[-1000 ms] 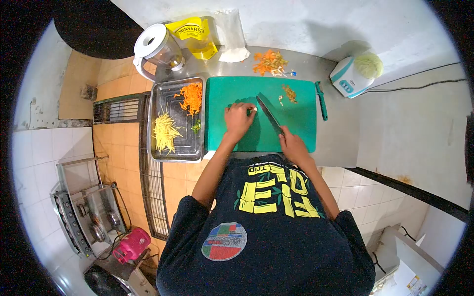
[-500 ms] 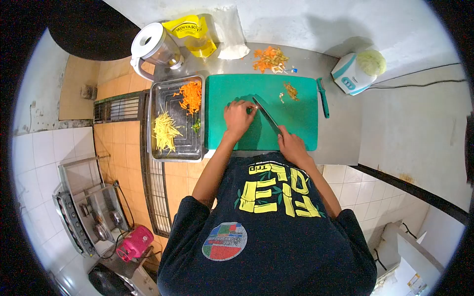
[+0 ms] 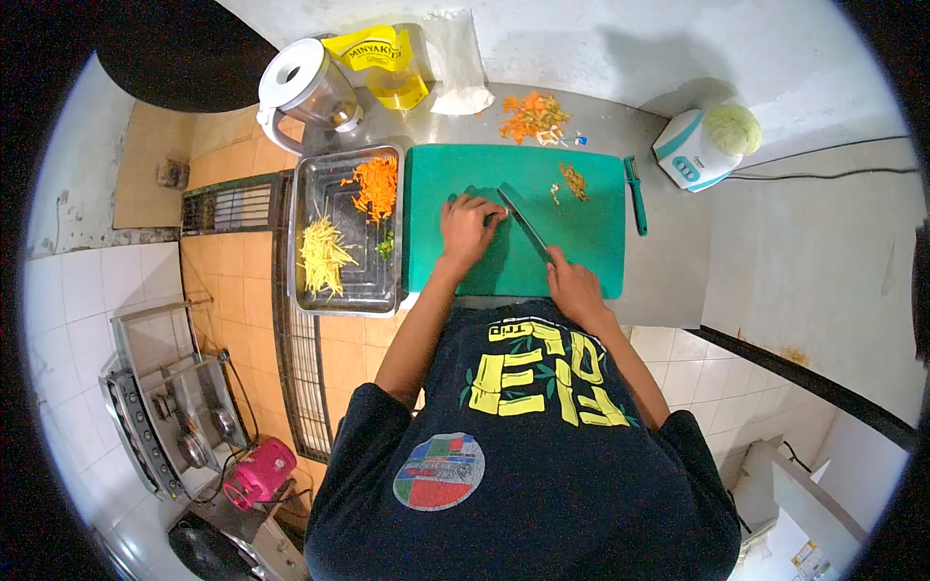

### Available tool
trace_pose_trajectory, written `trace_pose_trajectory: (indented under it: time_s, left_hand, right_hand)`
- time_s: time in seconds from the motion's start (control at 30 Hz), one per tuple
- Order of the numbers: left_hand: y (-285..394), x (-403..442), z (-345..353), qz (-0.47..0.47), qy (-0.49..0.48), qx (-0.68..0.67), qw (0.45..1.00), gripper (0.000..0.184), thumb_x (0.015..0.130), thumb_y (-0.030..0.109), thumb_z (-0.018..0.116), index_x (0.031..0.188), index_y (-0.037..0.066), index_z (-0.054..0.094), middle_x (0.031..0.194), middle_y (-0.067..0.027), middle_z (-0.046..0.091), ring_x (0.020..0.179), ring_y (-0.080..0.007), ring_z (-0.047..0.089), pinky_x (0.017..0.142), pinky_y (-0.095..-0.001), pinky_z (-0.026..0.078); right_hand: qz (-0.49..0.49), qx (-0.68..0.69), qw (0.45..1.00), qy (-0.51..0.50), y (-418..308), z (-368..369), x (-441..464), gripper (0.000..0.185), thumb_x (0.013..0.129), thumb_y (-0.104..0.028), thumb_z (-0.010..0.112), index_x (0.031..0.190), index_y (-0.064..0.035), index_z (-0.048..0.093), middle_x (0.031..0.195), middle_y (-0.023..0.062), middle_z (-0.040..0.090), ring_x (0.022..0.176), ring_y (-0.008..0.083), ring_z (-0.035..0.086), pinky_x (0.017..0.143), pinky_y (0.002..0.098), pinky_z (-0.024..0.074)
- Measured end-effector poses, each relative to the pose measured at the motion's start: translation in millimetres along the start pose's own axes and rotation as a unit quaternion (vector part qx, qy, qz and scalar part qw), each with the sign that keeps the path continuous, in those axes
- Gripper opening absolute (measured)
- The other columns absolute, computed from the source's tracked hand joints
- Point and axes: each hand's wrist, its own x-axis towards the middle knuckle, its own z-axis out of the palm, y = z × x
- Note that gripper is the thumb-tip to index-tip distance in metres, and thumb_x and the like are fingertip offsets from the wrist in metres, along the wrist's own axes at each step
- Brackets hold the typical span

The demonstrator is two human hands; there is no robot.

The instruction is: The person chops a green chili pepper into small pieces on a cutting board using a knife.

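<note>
My right hand is wrapped round the handle of a kitchen knife, its blade slanting up and left over the green cutting board. My left hand is closed at the fingertips beside the blade, pinching a tiny pale piece of food that is mostly hidden. On the board's upper right lie a small brownish chopped heap and a few whitish bits. A metal tray to the left holds shredded carrot, pale yellow strips and a little chopped green.
Behind the board stand a blender jug, a yellow oil pouch, a plastic bag of white contents and orange peelings. To the right are a green-handled peeler and a white-and-teal appliance with a cabbage.
The view has shifted slightly. Both hands and the knife stay almost in the same place on the board, with the left fingers still against the blade.
</note>
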Motion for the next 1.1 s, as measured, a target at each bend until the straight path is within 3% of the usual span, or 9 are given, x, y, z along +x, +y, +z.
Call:
trace_pose_trajectory:
  time_s: [0.47,0.57,0.77,1.1]
  left_hand:
    - [-8.2,-0.1,1.8,0.046,0.016,-0.008,0.999,0.003,0.084,0.026,0.074,0.084,0.025,0.077,0.086,0.0051,0.071,0.088,-0.0198,0.062,0.078,-0.0413,0.042]
    - [-8.9,0.2,0.9,0.041,-0.01,0.002,0.999,0.004,0.084,0.025,0.074,0.084,0.025,0.078,0.083,0.0047,0.069,0.087,-0.0196,0.062,0.078,-0.0417,0.042]
    - [-13.4,-3.9,7.7,0.03,-0.017,-0.006,0.999,0.006,0.084,0.026,0.074,0.087,0.024,0.078,0.082,-0.0009,0.067,0.086,-0.0242,0.063,0.079,-0.0447,0.044]
    - [-7.2,-5.4,5.0,0.006,0.01,-0.013,1.0,0.008,0.082,0.03,0.077,0.084,0.022,0.077,0.081,-0.0003,0.069,0.084,-0.0241,0.064,0.077,-0.0435,0.044]
  right_hand:
    - [-0.023,-0.047,0.998,0.036,-1.3,4.7,9.4,0.035,0.1,-0.024,0.051,0.134,-0.0125,0.048,0.074,0.0238,0.068,0.066,0.0446,0.068,0.06,0.06,0.0513]
    - [-0.016,-0.092,0.995,-0.036,-0.1,7.6,16.5,0.036,0.099,-0.023,0.051,0.134,-0.0126,0.048,0.074,0.0229,0.068,0.066,0.0444,0.068,0.058,0.0595,0.0512]
    - [-0.024,-0.087,0.996,-0.012,1.3,10.0,18.6,0.036,0.098,-0.022,0.051,0.133,-0.0126,0.048,0.074,0.0225,0.069,0.066,0.044,0.068,0.058,0.0597,0.0511]
    - [0.001,-0.026,1.0,0.01,10.2,16.9,18.0,0.038,0.102,-0.026,0.048,0.137,-0.0108,0.046,0.076,0.0254,0.068,0.068,0.0462,0.067,0.062,0.0606,0.0505]
